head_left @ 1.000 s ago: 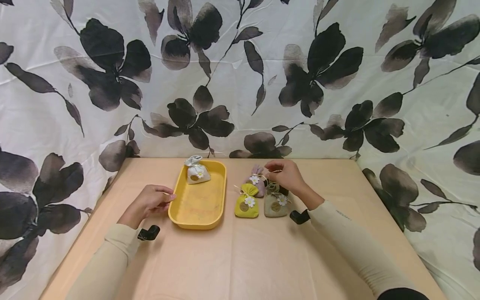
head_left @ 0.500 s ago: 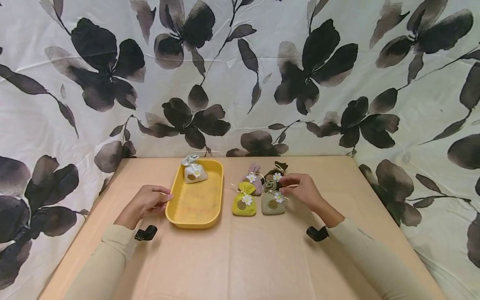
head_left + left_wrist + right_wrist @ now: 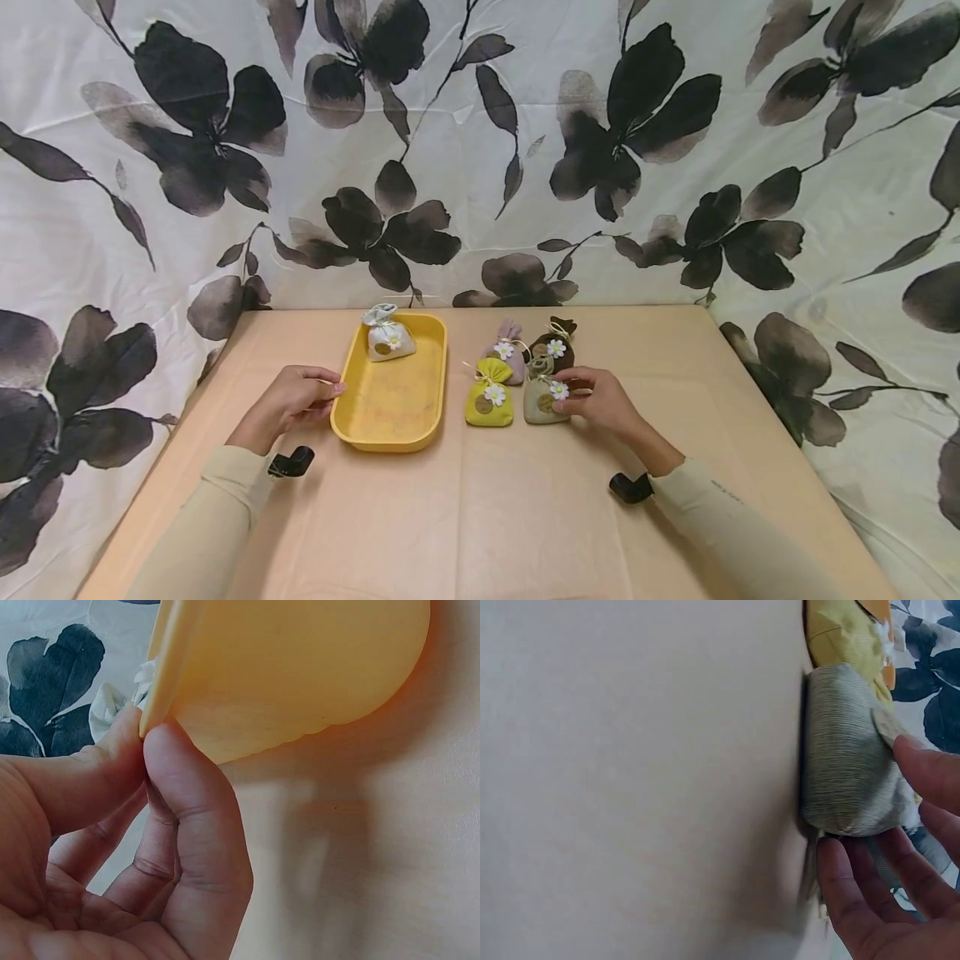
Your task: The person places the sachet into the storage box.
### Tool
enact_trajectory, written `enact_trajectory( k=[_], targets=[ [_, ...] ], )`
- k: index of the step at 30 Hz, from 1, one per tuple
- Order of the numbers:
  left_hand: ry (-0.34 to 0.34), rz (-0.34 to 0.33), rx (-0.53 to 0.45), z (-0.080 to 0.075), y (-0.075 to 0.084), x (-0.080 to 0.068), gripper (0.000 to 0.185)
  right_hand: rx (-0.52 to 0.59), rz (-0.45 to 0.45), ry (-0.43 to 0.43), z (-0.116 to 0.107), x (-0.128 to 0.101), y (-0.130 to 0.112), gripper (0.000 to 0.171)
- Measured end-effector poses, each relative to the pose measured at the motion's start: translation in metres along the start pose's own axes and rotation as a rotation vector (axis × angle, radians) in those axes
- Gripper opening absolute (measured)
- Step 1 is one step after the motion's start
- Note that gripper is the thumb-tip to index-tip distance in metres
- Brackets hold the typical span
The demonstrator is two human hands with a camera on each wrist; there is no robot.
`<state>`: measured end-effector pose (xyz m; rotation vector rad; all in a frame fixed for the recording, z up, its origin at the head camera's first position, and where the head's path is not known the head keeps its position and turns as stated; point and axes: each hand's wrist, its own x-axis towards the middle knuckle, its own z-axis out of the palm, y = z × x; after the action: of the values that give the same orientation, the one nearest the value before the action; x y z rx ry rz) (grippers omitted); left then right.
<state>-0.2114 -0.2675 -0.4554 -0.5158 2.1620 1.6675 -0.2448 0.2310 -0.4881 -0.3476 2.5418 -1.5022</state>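
Observation:
My left hand (image 3: 294, 402) pinches the left rim of a yellow tray (image 3: 390, 437) between thumb and index finger; the left wrist view shows the tray wall (image 3: 300, 667) held there. A white drawstring pouch (image 3: 390, 342) with a flower sits at the tray's far left. My right hand (image 3: 600, 404) is at a grey-green pouch (image 3: 542, 407), thumb on its front and fingers round its right side. In the right wrist view, the thumb (image 3: 930, 769) rests near the pouch's round tag and the fingertips lie along the pouch's (image 3: 847, 750) side.
Left of the grey-green pouch stands a yellow-green pouch (image 3: 489, 400). Behind them are a mauve pouch (image 3: 513, 354) and a dark brown pouch (image 3: 553, 346). A floral cloth (image 3: 480, 150) hangs behind the table (image 3: 450, 525).
My right hand has come back from the rear pouches to the front right one and lowered onto its side. The left hand stays on the tray rim; the view shifts slightly.

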Motion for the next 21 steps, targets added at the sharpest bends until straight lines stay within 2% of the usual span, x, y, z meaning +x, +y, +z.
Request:
enact_trajectory(
  k=[6, 15, 21],
  targets=[
    [-0.003, 0.006, -0.009, -0.001, 0.001, 0.0, 0.04, -0.033, -0.031, 0.031, 0.007, 0.004, 0.007, 0.04],
    [-0.019, 0.018, -0.021, 0.002, 0.0, -0.003, 0.044, 0.049, -0.048, 0.089, 0.01, 0.002, 0.011, 0.034],
    [-0.004, 0.013, -0.031, 0.001, 0.0, -0.005, 0.042, 0.082, -0.054, 0.1, 0.012, 0.003, 0.006, 0.033]
  ],
)
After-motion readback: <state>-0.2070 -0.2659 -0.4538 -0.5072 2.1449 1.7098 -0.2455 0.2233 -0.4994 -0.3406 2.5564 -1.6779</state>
